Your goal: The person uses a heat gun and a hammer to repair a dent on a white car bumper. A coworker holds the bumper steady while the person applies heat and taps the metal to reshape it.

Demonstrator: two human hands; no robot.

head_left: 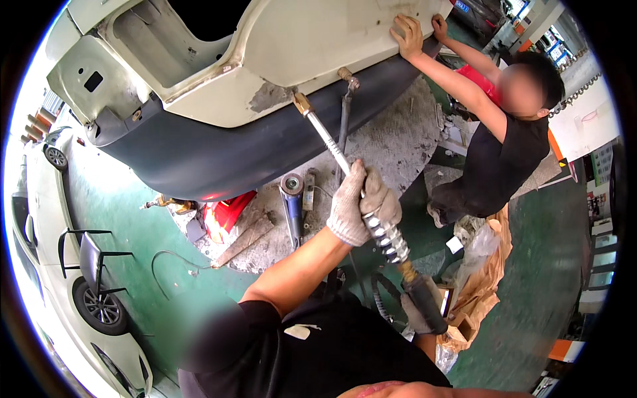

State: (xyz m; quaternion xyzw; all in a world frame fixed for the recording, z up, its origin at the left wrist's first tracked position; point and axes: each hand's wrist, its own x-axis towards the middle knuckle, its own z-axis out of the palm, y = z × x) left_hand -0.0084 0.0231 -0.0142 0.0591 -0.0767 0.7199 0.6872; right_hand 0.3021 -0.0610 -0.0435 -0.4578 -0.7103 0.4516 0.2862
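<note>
A long slide hammer (pixel 328 140) with a chrome shaft and a brass-coloured tip (pixel 302 103) slants across the middle. Its tip meets the pale body panel (pixel 312 46) beside a bare grey patch (pixel 269 97). My gloved left hand (pixel 355 204) is closed around the shaft, just above the ribbed metal section (pixel 388 239). Lower right, my gloved right hand (pixel 413 317) grips the black handle (pixel 424 304), which partly hides its fingers. A clamp (pixel 348 79) with a dark cable sits on the panel to the right of the tip.
A co-worker (pixel 501 146) leans both hands on the panel at right. Beneath the dark bumper (pixel 232 166) lie a blue tool (pixel 292 205) and a red item (pixel 227 215). Brown paper (pixel 499 265) lies right. Left are a black stool (pixel 93 262) and a white car (pixel 53 265).
</note>
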